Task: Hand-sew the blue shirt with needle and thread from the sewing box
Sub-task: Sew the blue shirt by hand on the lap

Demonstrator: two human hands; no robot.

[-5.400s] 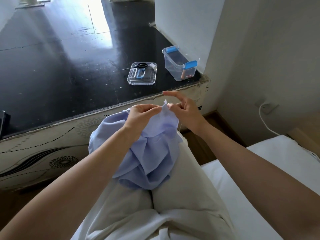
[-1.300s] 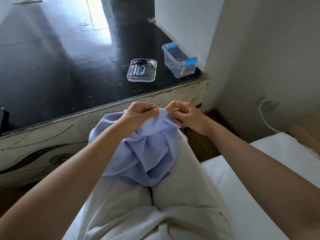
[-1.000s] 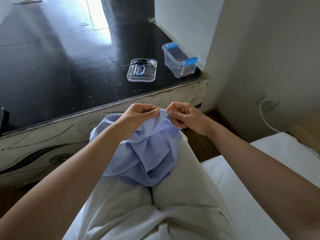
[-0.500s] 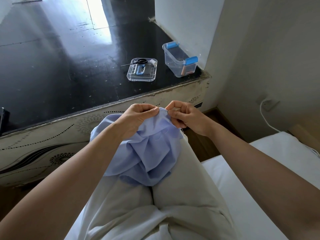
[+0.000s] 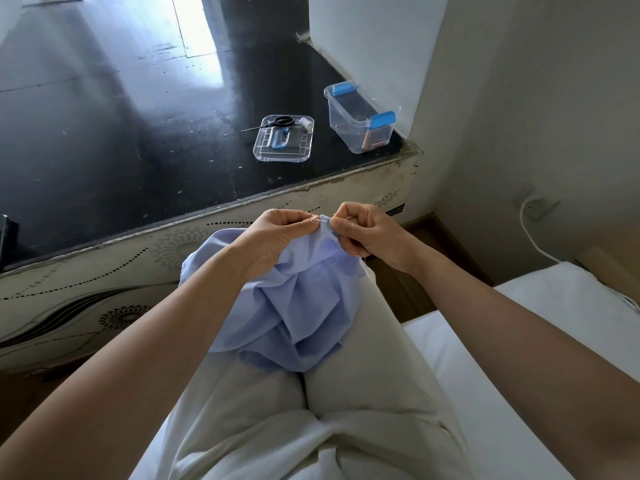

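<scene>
We're looking down on 1 big glossy black counter (image 5: 104,116) filling the top left, w/ 1 white mattress (image 5: 526,341) lying at the bottom right. Our 2 legs in pale trousers (image 5: 346,403) are stretching fwd betw. them.

1 blue shirt (image 5: 301,306) is lying bunched on the lap, w/ its upper edge being held up betw. both hands. The left hand (image 5: 273,237) is gripping that raised edge, fingers curling round a fold of cloth. The right hand (image 5: 367,233) is pinching 1 thin needle (image 5: 320,220) w/ thumb & forefinger right at the same edge, the other fingers curling in. The needle is lying across the small gap betw. the 2 hands. 1 fine thread (image 5: 363,259) is hanging under the right hand, too thin to follow far.

On the counter, well apart from the hands, 1 clear sewing box (image 5: 360,119) w/ 2 blue clips is standing w/ its lid off, near the corner by the wall. Something orange-ish is lying inside; we can't tell what. Just left of it, 1 clear lid (image 5: 284,147) w/ 1 blue handle is lying flat. 1 pair of black scissors (image 5: 280,121) & 1 white thread spool (image 5: 306,122) are resting at the lid's far edge.
</scene>
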